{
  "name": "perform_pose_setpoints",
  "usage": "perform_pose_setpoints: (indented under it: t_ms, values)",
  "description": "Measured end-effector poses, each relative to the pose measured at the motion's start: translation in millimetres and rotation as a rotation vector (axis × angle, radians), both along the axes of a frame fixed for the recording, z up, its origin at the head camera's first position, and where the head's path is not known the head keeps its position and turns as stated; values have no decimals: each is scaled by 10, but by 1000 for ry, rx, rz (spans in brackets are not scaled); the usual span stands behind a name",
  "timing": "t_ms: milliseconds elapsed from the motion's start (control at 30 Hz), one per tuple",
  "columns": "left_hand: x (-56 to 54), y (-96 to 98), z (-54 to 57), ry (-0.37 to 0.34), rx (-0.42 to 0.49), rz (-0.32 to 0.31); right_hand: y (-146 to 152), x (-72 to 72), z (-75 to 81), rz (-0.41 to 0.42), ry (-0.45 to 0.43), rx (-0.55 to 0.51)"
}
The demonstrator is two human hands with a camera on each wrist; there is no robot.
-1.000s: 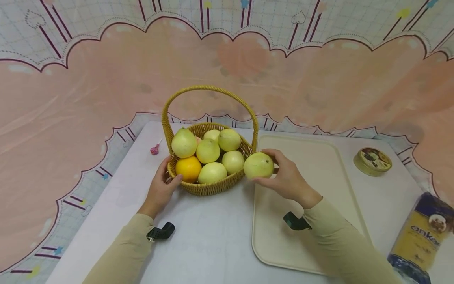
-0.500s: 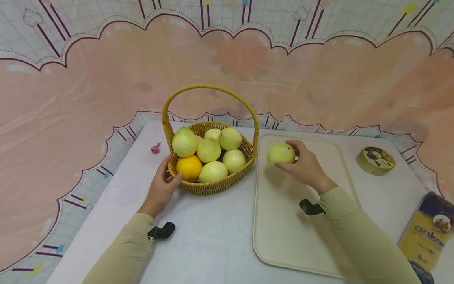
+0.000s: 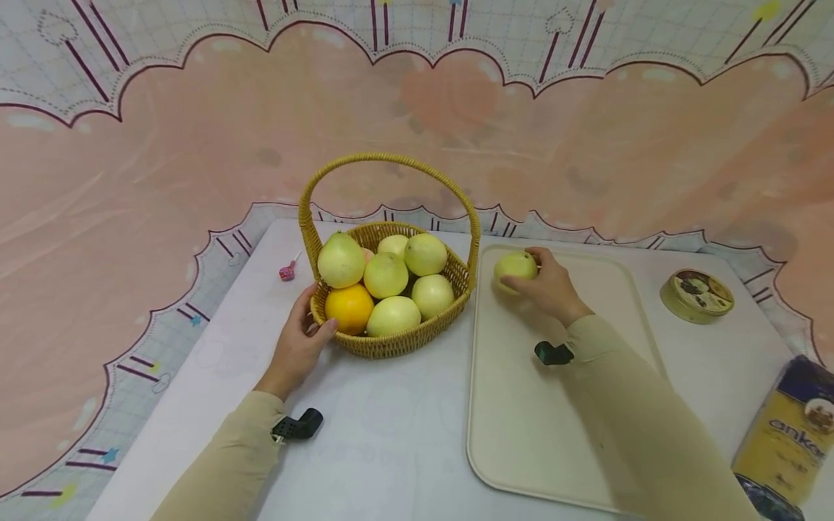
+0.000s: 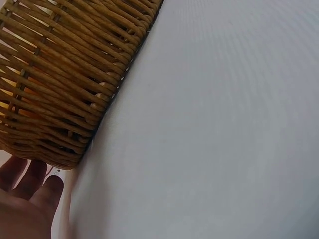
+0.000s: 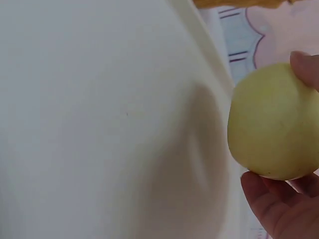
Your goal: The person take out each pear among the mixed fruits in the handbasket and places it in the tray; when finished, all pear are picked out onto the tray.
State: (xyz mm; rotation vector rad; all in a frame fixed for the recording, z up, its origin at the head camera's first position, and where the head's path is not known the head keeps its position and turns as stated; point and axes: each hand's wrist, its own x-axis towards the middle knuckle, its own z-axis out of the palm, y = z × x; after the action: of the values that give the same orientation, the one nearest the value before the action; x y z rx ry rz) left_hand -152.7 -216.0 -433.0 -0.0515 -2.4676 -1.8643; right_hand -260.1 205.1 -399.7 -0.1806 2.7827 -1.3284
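Head view: my left hand (image 3: 296, 347) is gripping the left end of the wicker basket (image 3: 391, 344), the thumb lying at the rim beside the orange (image 3: 350, 310) and the fingers curling along the outside wall. My right hand (image 3: 550, 286) is holding a pale green fruit (image 3: 513, 266) between thumb and fingers, over the far left corner of the cream tray (image 3: 521, 434). I cannot tell whether its underside is touching the tray; in the right wrist view its shadow is falling across the tray surface.

The basket, carrying more pale green fruits (image 3: 386, 275), is sitting near the far edge of the worktop (image 3: 378, 434), its right end just beside the tray's left edge, so that gap is looking thin. In front of it, white cloth is stretching toward the near side, between my left sleeve (image 3: 228, 456) and the tray. My right sleeve (image 3: 645, 405) is crossing the tray. Beyond the tray's right edge, a strip of worktop is bearing a round tin (image 3: 697, 297) near the far right corner and a yellow-and-blue bag (image 3: 785, 434) nearer me. A lollipop (image 3: 287, 273) is lying near the far left corner, close to the basket.
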Motion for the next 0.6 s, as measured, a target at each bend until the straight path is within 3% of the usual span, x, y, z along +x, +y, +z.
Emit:
perform_pose_setpoints:
  t_ms: [233, 600]
  values:
    - [23, 10, -7, -2, 8, 3, -82, -115, -88, -19, -33, 6]
    - [9, -4, -16, -10, 2, 10, -186, -213, -116, -35, 30, 17]
